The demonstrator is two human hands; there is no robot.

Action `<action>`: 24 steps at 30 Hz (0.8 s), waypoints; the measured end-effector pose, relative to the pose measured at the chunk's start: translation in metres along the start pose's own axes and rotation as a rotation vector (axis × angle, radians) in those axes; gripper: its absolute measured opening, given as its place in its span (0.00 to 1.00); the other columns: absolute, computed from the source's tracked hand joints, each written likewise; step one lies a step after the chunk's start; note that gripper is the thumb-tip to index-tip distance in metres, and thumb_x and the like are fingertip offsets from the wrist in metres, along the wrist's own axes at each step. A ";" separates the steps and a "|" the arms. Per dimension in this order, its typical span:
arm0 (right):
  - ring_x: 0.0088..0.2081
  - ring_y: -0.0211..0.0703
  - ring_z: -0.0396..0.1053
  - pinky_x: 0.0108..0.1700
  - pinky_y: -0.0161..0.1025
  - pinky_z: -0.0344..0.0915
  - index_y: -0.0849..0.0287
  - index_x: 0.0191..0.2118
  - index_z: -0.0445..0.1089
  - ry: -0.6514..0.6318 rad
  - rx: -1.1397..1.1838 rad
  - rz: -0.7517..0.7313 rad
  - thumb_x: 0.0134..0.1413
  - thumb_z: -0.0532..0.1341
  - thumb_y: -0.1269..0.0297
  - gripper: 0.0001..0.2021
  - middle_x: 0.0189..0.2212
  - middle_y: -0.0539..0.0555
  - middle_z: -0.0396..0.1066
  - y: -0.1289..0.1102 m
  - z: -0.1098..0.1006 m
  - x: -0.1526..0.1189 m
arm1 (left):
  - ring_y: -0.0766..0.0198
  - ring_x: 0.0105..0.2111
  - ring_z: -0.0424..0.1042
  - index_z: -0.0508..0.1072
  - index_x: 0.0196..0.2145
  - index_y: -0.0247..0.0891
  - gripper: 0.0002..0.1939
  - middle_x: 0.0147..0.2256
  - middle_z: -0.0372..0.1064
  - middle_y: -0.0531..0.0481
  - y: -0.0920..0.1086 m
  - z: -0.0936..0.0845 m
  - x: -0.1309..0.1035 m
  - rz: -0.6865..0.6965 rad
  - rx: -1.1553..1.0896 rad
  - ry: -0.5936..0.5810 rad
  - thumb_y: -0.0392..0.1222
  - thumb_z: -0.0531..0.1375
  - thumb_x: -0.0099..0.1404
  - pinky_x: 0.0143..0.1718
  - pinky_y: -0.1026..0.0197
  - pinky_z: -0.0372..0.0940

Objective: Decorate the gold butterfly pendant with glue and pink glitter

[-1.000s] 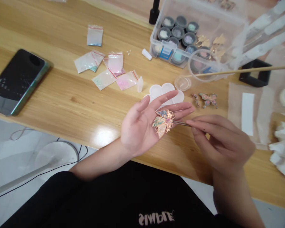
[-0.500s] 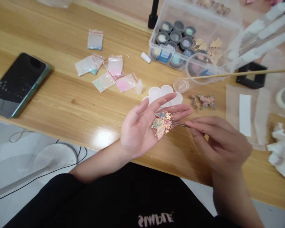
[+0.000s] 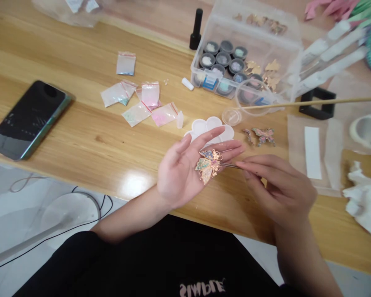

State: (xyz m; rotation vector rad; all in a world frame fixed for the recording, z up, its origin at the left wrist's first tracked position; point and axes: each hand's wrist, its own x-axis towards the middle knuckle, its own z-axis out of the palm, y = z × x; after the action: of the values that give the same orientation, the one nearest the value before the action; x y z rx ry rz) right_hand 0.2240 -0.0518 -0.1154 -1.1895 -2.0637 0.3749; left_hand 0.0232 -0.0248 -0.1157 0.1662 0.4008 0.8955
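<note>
A dark phone [image 3: 29, 119] lies face-up at the far left of the wooden table [image 3: 80, 136], and small zip bags of glitter [image 3: 140, 101] are scattered beside it, some pink, some pale green. Past them sit a tiny dropper bottle [image 3: 179, 119] and a white petal-shaped palette [image 3: 208, 126], whose wells look bare from this angle.

At centre, the left hand [image 3: 185, 169] is spread flat, palm up, cradling a gold-framed butterfly charm [image 3: 209, 163] across its fingers rather than gripping it. The wings already carry blue, green and pinkish colour, so the filling appears well advanced, though the view is too small to say whether every cell is covered. The right hand [image 3: 276, 187] pinches a thin metal tool [image 3: 230, 165] between thumb and forefinger, its tip touching the charm's right side, which suggests detail work under way.

Just beyond, a second butterfly charm [image 3: 264, 135] rests coloured on the table. Behind it a clear storage box [image 3: 245, 53] holds pigment jars [image 3: 224, 62] and several bare gold blanks [image 3: 270, 72], apparently not yet worked. A wooden stick [image 3: 312, 102] lies across a small clear cup [image 3: 231, 116], and crumpled tissue [image 3: 363, 204] sits at far right.
</note>
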 end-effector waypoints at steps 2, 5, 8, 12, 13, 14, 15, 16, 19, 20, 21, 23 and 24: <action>0.33 0.37 0.76 0.28 0.33 0.69 0.50 0.48 0.77 0.005 -0.004 0.000 0.55 0.63 0.80 0.19 0.39 0.49 0.79 0.000 0.000 0.000 | 0.48 0.62 0.69 0.69 0.56 0.35 0.27 0.50 0.77 0.39 0.000 0.000 0.000 -0.003 -0.002 0.003 0.58 0.49 0.72 0.68 0.49 0.52; 0.33 0.36 0.76 0.27 0.32 0.68 0.51 0.47 0.77 0.012 -0.011 0.005 0.56 0.63 0.78 0.17 0.39 0.49 0.79 -0.001 0.001 0.001 | 0.48 0.63 0.67 0.68 0.56 0.35 0.28 0.49 0.77 0.39 0.000 0.001 -0.001 -0.004 -0.004 0.008 0.58 0.48 0.72 0.69 0.48 0.50; 0.34 0.36 0.75 0.29 0.33 0.68 0.50 0.48 0.77 -0.003 -0.008 0.022 0.58 0.63 0.78 0.17 0.40 0.49 0.79 -0.002 0.001 0.000 | 0.49 0.61 0.70 0.68 0.55 0.34 0.27 0.48 0.78 0.38 0.000 0.001 -0.001 0.006 -0.002 0.009 0.58 0.47 0.73 0.68 0.48 0.52; 0.36 0.37 0.76 0.32 0.33 0.70 0.52 0.47 0.76 -0.016 -0.005 0.014 0.59 0.62 0.78 0.16 0.41 0.50 0.79 -0.001 0.001 -0.001 | 0.49 0.60 0.72 0.69 0.55 0.34 0.27 0.48 0.78 0.38 -0.001 0.002 0.000 0.012 -0.001 0.014 0.58 0.48 0.73 0.68 0.47 0.53; 0.37 0.36 0.76 0.32 0.33 0.70 0.52 0.47 0.76 -0.017 -0.006 0.010 0.59 0.62 0.78 0.15 0.41 0.50 0.79 -0.001 0.001 -0.001 | 0.49 0.60 0.72 0.69 0.55 0.34 0.28 0.48 0.78 0.38 -0.001 0.002 0.000 0.011 0.001 0.017 0.58 0.47 0.73 0.68 0.47 0.52; 0.37 0.36 0.76 0.33 0.33 0.70 0.53 0.47 0.76 -0.018 -0.005 0.007 0.59 0.62 0.78 0.15 0.41 0.50 0.79 -0.001 0.001 0.000 | 0.48 0.60 0.71 0.69 0.55 0.34 0.28 0.48 0.78 0.38 -0.001 0.002 0.000 0.011 0.003 0.021 0.58 0.47 0.73 0.68 0.46 0.52; 0.36 0.36 0.76 0.33 0.33 0.71 0.53 0.47 0.76 -0.019 -0.003 0.003 0.59 0.62 0.79 0.15 0.41 0.50 0.79 -0.001 0.001 0.000 | 0.48 0.61 0.71 0.68 0.55 0.34 0.28 0.48 0.78 0.38 -0.001 0.003 0.000 0.011 0.005 0.024 0.58 0.47 0.73 0.68 0.46 0.51; 0.37 0.36 0.76 0.34 0.32 0.71 0.53 0.46 0.76 -0.020 -0.001 -0.002 0.59 0.62 0.79 0.15 0.41 0.50 0.79 -0.001 0.001 0.000 | 0.48 0.61 0.70 0.68 0.55 0.34 0.28 0.48 0.78 0.37 0.000 0.003 0.000 0.010 0.006 0.026 0.58 0.46 0.73 0.69 0.45 0.51; 0.38 0.36 0.76 0.36 0.33 0.72 0.54 0.46 0.75 -0.022 -0.002 -0.004 0.59 0.61 0.79 0.15 0.42 0.50 0.79 -0.002 0.001 0.002 | 0.47 0.62 0.69 0.68 0.55 0.33 0.27 0.48 0.78 0.36 0.000 0.004 0.000 0.006 0.001 0.028 0.57 0.46 0.73 0.69 0.45 0.50; 0.39 0.36 0.76 0.37 0.32 0.72 0.54 0.46 0.75 -0.022 -0.001 -0.001 0.59 0.61 0.79 0.14 0.41 0.50 0.79 -0.002 0.001 0.002 | 0.47 0.62 0.69 0.68 0.55 0.33 0.27 0.48 0.78 0.36 0.001 0.004 0.000 0.007 -0.002 0.029 0.57 0.46 0.73 0.69 0.46 0.50; 0.39 0.36 0.77 0.37 0.32 0.72 0.54 0.46 0.75 -0.023 -0.001 0.004 0.59 0.61 0.79 0.14 0.41 0.50 0.79 -0.002 0.001 0.002 | 0.47 0.61 0.70 0.68 0.55 0.33 0.28 0.48 0.78 0.36 0.001 0.004 0.000 0.006 -0.004 0.029 0.57 0.46 0.73 0.69 0.46 0.50; 0.38 0.34 0.76 0.35 0.31 0.72 0.54 0.45 0.75 -0.021 0.000 0.012 0.59 0.61 0.79 0.14 0.41 0.50 0.79 -0.003 0.001 0.002 | 0.48 0.60 0.72 0.68 0.55 0.33 0.27 0.48 0.78 0.36 0.001 0.004 0.000 0.005 -0.008 0.032 0.57 0.45 0.74 0.68 0.47 0.52; 0.37 0.34 0.76 0.34 0.30 0.71 0.55 0.45 0.75 -0.019 -0.003 0.011 0.59 0.62 0.79 0.14 0.41 0.50 0.79 -0.003 0.001 0.002 | 0.48 0.59 0.72 0.68 0.55 0.33 0.27 0.48 0.78 0.36 0.001 0.004 0.000 0.005 -0.010 0.032 0.57 0.45 0.74 0.67 0.47 0.53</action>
State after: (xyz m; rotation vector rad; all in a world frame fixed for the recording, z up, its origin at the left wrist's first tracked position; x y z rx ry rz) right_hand 0.2207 -0.0516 -0.1141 -1.2039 -2.0750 0.3903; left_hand 0.0241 -0.0239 -0.1114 0.1441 0.4258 0.9062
